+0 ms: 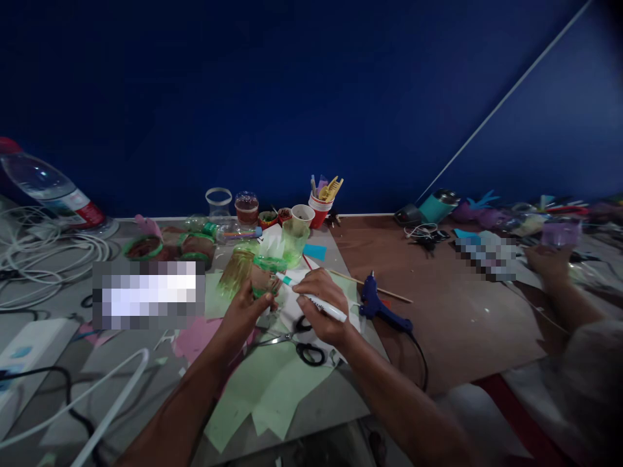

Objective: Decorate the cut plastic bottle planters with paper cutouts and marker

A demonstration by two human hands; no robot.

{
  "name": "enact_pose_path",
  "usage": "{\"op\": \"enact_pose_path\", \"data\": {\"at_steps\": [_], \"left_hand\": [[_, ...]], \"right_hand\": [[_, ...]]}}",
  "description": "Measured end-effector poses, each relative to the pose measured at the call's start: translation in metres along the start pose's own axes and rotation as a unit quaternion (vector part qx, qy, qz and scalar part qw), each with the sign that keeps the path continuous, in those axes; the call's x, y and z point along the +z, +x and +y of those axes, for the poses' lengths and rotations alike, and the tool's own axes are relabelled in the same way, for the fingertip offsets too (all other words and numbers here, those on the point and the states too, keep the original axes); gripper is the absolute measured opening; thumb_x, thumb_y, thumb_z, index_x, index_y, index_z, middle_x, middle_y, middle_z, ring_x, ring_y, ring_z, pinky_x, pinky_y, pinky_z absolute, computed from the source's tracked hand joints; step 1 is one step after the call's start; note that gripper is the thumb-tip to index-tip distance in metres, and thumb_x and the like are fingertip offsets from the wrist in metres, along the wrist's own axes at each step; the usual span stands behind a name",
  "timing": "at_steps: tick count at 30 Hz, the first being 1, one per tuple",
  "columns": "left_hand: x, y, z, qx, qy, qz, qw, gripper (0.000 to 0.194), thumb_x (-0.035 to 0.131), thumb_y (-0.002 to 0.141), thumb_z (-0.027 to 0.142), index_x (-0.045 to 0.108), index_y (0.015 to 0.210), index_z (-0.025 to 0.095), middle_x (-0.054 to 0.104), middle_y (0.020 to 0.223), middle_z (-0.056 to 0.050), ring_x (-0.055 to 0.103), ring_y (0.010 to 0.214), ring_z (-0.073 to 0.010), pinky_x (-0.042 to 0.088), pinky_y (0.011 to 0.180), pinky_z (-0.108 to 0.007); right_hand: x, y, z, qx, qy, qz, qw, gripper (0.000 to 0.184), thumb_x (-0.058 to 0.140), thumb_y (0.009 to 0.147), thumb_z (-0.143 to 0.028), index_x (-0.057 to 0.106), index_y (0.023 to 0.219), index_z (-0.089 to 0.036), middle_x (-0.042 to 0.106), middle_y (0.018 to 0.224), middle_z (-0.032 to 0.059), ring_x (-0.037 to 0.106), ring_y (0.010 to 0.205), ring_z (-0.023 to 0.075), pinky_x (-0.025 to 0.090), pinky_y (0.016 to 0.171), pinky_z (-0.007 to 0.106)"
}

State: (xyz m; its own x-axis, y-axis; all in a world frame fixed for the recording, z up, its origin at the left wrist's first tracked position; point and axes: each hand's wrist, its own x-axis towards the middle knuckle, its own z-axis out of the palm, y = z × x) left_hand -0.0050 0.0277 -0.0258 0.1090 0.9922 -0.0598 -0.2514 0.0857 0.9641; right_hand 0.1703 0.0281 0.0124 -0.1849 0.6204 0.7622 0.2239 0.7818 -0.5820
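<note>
My left hand [250,303] is closed around a small clear plastic cup with green painted edges [267,264], held a little above the table. My right hand [325,292] grips a white acrylic marker [329,309], its teal-ringed tip at the side of the cup. Below the hands lie scissors with black handles [286,338], partly hidden by my right hand. Cut pale green paper [267,389] and pink paper [197,338] are spread around them. Just behind the cup stands a green translucent cup [294,242].
A blue glue gun [379,305] and a wooden stick [389,293] lie to the right. Red cups with tools [320,211] stand at the back. Left are coiled white cables [63,246] and a large bottle [53,185]. Another person's hand [549,263] is at far right.
</note>
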Motion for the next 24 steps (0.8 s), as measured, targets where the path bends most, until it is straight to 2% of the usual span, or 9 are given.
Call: {"op": "enact_pose_path", "data": {"at_steps": [8,13,16,21,24], "left_hand": [[-0.0031,-0.0002,-0.0014,-0.003,-0.021,-0.003,1.000,0.043,0.070,0.073,0.036,0.055,0.109,0.017,0.063,0.075,-0.002,0.057,0.067,-0.0153,0.044,0.068,-0.030],[-0.0013,0.0000,-0.0021,0.000,-0.029,-0.006,1.000,0.038,0.073,0.070,0.034,0.057,0.100,0.017,0.063,0.078,-0.002,0.057,0.065,-0.0147,0.045,0.066,-0.030],[-0.0011,0.0002,-0.0019,-0.004,-0.023,-0.001,1.000,0.038,0.072,0.071,0.035,0.057,0.101,0.016,0.063,0.074,-0.003,0.058,0.065,-0.0152,0.045,0.065,-0.030],[-0.0039,0.0013,-0.0008,-0.003,-0.041,0.023,0.999,0.043,0.073,0.070,0.037,0.058,0.105,0.017,0.064,0.078,-0.003,0.059,0.066,-0.0151,0.045,0.066,-0.030],[-0.0031,0.0009,0.0016,-0.005,-0.052,0.018,0.998,0.044,0.073,0.069,0.038,0.058,0.106,0.017,0.064,0.078,-0.002,0.058,0.064,-0.0138,0.045,0.065,-0.029]], "right_hand": [[-0.0028,-0.0012,0.0038,-0.003,0.010,0.014,1.000,0.015,0.053,0.078,-0.015,0.065,0.086,-0.020,0.064,0.076,0.0053,0.057,0.074,0.0191,0.045,0.072,0.039],[-0.0024,0.0005,-0.0006,0.002,0.011,-0.004,1.000,0.015,0.053,0.079,-0.018,0.065,0.088,-0.020,0.064,0.078,0.0066,0.058,0.076,0.0197,0.046,0.073,0.039],[-0.0020,0.0012,-0.0008,0.011,-0.004,-0.010,1.000,0.015,0.052,0.080,-0.019,0.065,0.086,-0.020,0.065,0.077,0.0063,0.058,0.075,0.0197,0.047,0.073,0.039],[-0.0039,-0.0022,0.0062,0.023,0.008,0.017,1.000,0.014,0.053,0.079,-0.017,0.065,0.087,-0.020,0.064,0.079,0.0063,0.059,0.076,0.0201,0.047,0.073,0.040],[-0.0052,-0.0038,0.0066,0.030,0.028,0.021,0.999,0.016,0.053,0.080,-0.017,0.064,0.091,-0.020,0.063,0.080,0.0067,0.059,0.079,0.0206,0.048,0.071,0.039]]}}
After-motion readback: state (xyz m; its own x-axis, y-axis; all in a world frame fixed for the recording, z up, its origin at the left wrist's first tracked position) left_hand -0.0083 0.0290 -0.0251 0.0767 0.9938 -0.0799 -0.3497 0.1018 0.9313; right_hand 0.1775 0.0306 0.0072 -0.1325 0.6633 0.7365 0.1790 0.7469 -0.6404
